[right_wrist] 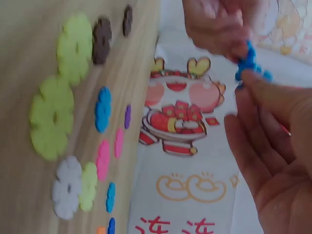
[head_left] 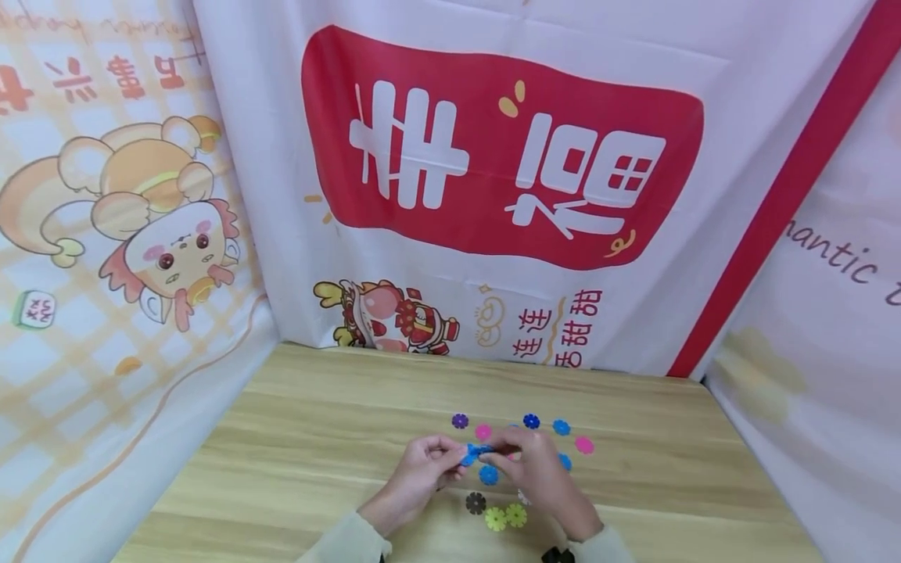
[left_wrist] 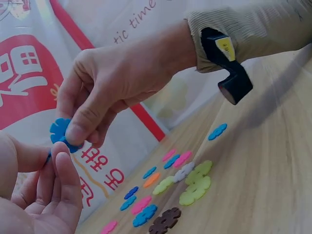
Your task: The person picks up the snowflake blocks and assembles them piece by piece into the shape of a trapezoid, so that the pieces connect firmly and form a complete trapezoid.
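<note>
Table (head_left: pixel 281 469): pale, wood-grain top.
Fabric backdrop (head_left: pixel 633 313): creased, white and red, behind the table.
Blue pieces (left_wrist: pixel 59 129): notched, flower-shaped (petal edges), above the table, pinched by left hand (head_left: pixel 417 475) and right hand (head_left: pixel 540 473).
Loose discs (head_left: pixel 496 519): flat on the table.

Held blue pieces (left_wrist: pixel 59 128), partly hidden

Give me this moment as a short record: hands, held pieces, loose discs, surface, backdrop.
Left hand: pinches the blue notched pieces
Right hand: pinches them from the other side
Held count: cannot tell
Loose: purple disc, dark brown disc, two yellow-green discs side by side, others
Surface: wood-grain table
Backdrop: hanging printed cloth
</note>
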`<move>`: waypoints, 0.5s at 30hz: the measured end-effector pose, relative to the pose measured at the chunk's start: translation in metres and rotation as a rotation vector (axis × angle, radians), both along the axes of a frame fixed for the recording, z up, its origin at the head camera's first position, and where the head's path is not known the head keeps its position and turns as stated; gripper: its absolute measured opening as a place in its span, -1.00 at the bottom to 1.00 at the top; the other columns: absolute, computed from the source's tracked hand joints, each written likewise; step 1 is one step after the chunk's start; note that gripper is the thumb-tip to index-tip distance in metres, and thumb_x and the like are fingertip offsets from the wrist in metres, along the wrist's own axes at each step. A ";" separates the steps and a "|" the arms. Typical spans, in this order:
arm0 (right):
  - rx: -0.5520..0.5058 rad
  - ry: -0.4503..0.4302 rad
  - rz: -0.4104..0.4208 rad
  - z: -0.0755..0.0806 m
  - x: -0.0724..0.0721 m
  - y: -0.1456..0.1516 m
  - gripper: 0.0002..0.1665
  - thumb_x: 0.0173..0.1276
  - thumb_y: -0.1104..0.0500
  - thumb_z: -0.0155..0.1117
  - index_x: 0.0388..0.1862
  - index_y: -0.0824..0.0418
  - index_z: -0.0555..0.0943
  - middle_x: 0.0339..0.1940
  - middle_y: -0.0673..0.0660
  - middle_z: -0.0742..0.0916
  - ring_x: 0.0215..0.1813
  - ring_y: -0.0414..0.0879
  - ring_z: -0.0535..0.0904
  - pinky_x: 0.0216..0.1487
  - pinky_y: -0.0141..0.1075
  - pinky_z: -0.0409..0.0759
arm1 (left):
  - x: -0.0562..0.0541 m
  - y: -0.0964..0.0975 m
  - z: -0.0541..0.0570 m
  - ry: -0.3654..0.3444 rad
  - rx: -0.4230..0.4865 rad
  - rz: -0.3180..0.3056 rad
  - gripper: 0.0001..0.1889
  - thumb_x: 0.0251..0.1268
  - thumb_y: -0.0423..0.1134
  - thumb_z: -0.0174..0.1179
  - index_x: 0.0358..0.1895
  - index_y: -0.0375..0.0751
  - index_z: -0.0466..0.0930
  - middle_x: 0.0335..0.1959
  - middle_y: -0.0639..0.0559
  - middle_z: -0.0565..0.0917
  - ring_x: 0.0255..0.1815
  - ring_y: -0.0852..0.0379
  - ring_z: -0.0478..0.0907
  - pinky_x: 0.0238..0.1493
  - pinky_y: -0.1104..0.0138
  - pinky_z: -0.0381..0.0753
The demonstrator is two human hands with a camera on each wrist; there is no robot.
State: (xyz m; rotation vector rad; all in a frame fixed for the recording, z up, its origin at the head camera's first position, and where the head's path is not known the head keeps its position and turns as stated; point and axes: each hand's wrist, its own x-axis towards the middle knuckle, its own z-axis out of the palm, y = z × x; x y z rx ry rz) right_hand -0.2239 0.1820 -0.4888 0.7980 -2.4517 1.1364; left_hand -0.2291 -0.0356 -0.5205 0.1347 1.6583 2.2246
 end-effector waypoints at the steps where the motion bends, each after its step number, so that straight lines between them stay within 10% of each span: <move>1: -0.020 -0.028 0.004 0.001 -0.001 0.001 -0.88 0.23 0.23 0.62 -0.27 0.07 0.82 -0.32 -0.06 0.86 -0.28 -0.33 0.77 -0.20 -0.47 0.77 | 0.001 -0.001 -0.001 -0.013 0.020 0.001 -0.75 0.44 -0.29 0.35 0.01 -0.39 0.60 -0.22 -0.01 0.77 -0.20 0.19 0.71 -0.06 0.42 0.76; 10: -0.060 -0.010 0.090 0.011 0.002 0.007 -0.86 0.26 0.34 0.58 -0.29 0.11 0.83 -0.34 0.03 0.87 -0.29 -0.28 0.79 -0.22 -0.43 0.79 | 0.012 0.002 -0.003 -0.034 0.078 0.012 -0.78 0.45 -0.32 0.33 0.01 -0.39 0.62 -0.24 0.01 0.76 -0.22 0.21 0.67 -0.10 0.45 0.75; 15: 0.023 -0.105 0.171 0.031 0.000 0.012 -0.91 0.34 0.30 0.53 -0.29 0.10 0.82 -0.34 0.02 0.86 -0.29 -0.26 0.80 -0.21 -0.43 0.79 | 0.011 -0.006 0.004 0.208 -0.192 -0.111 -0.76 0.52 -0.26 0.28 0.02 -0.40 0.65 -0.16 -0.15 0.79 -0.21 0.19 0.73 -0.05 0.39 0.79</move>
